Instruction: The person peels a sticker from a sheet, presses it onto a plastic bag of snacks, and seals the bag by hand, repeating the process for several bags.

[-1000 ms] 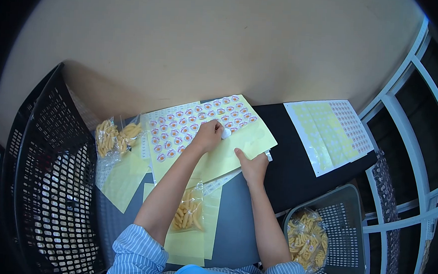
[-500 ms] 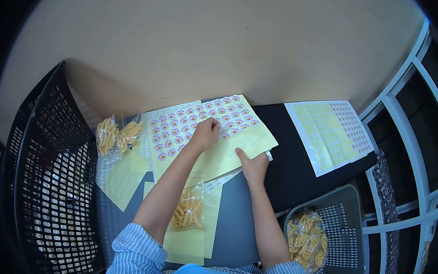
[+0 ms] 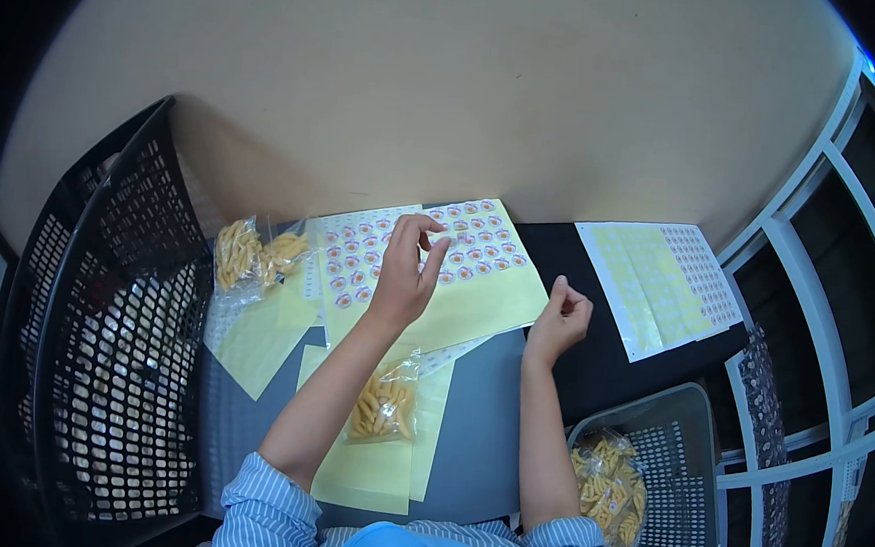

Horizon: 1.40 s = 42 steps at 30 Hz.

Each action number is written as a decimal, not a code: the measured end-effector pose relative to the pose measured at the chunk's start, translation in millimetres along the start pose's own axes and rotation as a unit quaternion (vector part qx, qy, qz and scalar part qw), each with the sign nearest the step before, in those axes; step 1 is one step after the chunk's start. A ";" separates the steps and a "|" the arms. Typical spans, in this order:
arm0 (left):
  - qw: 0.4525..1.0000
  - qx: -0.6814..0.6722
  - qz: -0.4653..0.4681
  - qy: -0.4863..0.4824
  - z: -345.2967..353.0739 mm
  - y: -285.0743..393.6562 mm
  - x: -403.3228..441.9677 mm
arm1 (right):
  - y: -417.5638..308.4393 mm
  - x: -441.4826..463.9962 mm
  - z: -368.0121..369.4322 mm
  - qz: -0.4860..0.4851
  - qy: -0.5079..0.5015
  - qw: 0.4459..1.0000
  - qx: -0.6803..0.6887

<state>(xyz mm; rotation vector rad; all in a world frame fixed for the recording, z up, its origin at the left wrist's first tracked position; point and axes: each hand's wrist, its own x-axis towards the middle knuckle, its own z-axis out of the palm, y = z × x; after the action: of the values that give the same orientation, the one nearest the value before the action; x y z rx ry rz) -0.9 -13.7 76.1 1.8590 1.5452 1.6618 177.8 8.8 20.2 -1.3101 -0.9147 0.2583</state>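
Note:
My left hand is raised over the yellow sticker sheet, thumb and finger curled toward each other. At their tips is a small pale piece that looks like a sticker. Rows of round stickers with an orange centre cover the sheet's upper part; its lower strip is bare. Off the sheet's right edge, my right hand hovers with its fingers curled in; I see nothing in it. Below the sheet, between my forearms, a clear bag of yellow finger-shaped snacks lies on yellow paper.
A tall black basket stands at the left. Two snack bags lie beside it on paper. Another sticker sheet lies on the black cloth at the right. A grey-green basket holds bagged snacks. A wall rises behind the table.
My right hand has let go of the sticker sheet's edge and moved right, fingers curling. My left hand has lifted off the sheet. The view has shifted slightly.

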 end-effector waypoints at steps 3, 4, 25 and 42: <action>0.946 0.097 0.304 0.064 -27.8 14.7 -19.4 | -0.6 9.2 -4.5 0.009 0.000 0.999 0.053; 0.946 0.100 0.302 0.066 -36.8 18.9 -26.7 | -5.1 7.8 -3.9 0.009 -0.003 0.999 0.054; 0.894 0.216 0.364 0.148 -116.0 15.4 -111.9 | -124.7 -91.4 -29.2 -0.162 -0.489 0.840 0.169; 0.919 0.188 -0.268 -0.218 -109.6 30.5 -142.1 | -84.0 -89.9 -17.2 0.026 -0.542 0.835 0.089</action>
<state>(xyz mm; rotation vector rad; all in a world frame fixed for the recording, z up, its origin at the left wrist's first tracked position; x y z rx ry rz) -48.0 -187.6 50.3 1.5911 2.0058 0.6940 105.5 -85.0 57.8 -0.9508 -1.7423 1.1825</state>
